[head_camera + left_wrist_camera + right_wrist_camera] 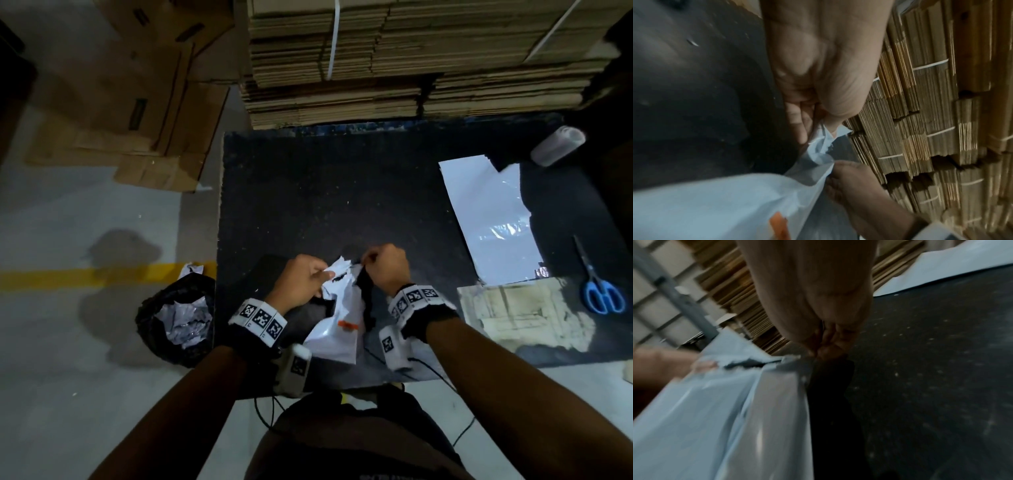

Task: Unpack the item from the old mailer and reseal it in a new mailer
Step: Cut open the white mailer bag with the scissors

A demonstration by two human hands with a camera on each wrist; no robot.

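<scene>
The old mailer (337, 322) is white plastic with an orange mark and a torn top, held above the near edge of the black table (342, 192). My left hand (301, 279) pinches the left side of the torn top (824, 141). My right hand (387, 267) pinches the right side, where a dark strip (830, 386) hangs beside the white film (715, 410). Whatever is inside the mailer is hidden. A new white mailer (493, 219) lies flat at the right of the table.
Blue-handled scissors (599, 284) lie at the table's right edge, beside a flat cardboard piece (520, 315). A clear container (556, 145) lies at the back right. Bundled cardboard stacks (411, 58) stand behind. A black bin bag (178, 318) with crumpled plastic sits on the floor at left.
</scene>
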